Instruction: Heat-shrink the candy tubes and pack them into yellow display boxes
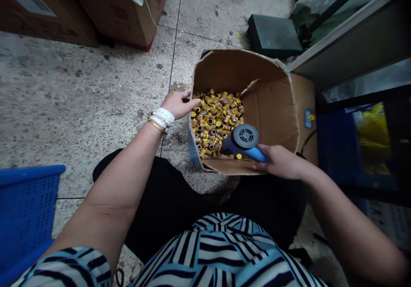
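Note:
An open cardboard box [276,103] stands on the floor in front of my knees. Its bottom is covered with several small yellow and black cylinders [216,118]. My left hand [180,104] rests on the box's left wall, fingers curled over the rim beside the cylinders. My right hand [280,162] is closed round the handle of a blue heat gun [242,142]. The gun's round black rear vent faces up, and its nozzle points down into the box.
A blue plastic crate [25,212] sits at the lower left. Brown cartons [122,13] stand at the back left. A dark flat block [272,34] lies behind the box. A shelf unit [359,51] with a blue bin [353,150] lines the right side.

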A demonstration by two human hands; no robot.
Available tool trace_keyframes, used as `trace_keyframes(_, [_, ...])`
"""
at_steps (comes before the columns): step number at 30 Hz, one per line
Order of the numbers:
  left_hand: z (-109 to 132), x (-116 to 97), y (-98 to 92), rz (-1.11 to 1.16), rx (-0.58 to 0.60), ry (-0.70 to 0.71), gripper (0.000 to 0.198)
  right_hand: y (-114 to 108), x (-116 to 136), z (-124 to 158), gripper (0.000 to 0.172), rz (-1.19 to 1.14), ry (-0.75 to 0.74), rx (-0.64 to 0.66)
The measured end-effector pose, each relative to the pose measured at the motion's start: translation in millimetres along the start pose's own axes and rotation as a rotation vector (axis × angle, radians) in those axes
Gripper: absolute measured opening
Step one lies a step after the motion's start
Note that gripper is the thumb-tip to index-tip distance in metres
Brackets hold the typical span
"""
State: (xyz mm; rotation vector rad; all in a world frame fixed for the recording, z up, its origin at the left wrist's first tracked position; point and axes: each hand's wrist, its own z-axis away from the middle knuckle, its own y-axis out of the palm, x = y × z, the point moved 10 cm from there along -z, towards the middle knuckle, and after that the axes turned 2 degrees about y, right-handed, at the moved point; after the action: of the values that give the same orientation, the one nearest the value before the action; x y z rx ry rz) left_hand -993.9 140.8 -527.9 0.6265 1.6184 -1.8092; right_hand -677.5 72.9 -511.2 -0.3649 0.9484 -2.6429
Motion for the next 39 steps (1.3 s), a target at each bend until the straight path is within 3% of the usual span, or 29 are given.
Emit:
trace_keyframes(3, [-1.4,2.3,2.4,0.008,0.011,0.006,0.043,-0.4,40.8,-5.1,0.03,-0.157,-0.12,0.003])
trace_keyframes(6, [-1.8,5.3,1.9,0.013,0.014,0.007,0.045,-0.6,58.3,-6.0,0.032,-0.21,-0.18,0.029])
trace_keyframes(13, [-0.8,15.2,-2.1,0.082,-0.01,-0.059,0.056,-7.6,14.8,8.3,0.026,-0.087,-0.031,-0.017])
trace_keyframes(16, [-2.2,20.9,3.5,0.24,-0.004,-0.14,0.065,-12.8,19.3,4.5,0.027,-0.2,-0.05,-0.051])
trace_keyframes(18, [-2.5,21.8,18.5,0.474,0.091,-0.21,0.065,-17.2,29.1,-9.0,0.026,-0.317,-0.045,-0.086])
trace_keyframes(20, [-1.2,17.6,32.4,0.68,0.189,-0.263,0.061,-25.9,35.2,-28.1,0.025,-0.408,0.0,-0.178])
trace_keyframes(22, [-0.2,14.2,36.4,0.769,0.21,-0.293,0.058,-35.0,33.3,-45.8,0.025,-0.477,0.079,-0.296])
trace_keyframes(25, [1.1,13.7,33.4,0.785,0.183,-0.319,0.054,-39.0,21.8,-61.9,0.026,-0.559,0.186,-0.393])
trace_keyframes(30, [2.5,20.6,28.7,0.813,0.206,-0.345,0.044,-28.0,27.4,-81.7,0.025,-0.684,0.089,-0.244])
trace_keyframes(36, [-1.4,43.7,20.7,0.787,0.09,-0.371,0.025,-58.0,27.5,-114.8,0.022,-0.734,0.16,-0.494])
trace_keyframes(39, [-9.8,40.9,13.7,0.745,0.004,-0.286,0.033,-60.5,32.3,-129.4,0.027,-0.782,0.174,-0.535])
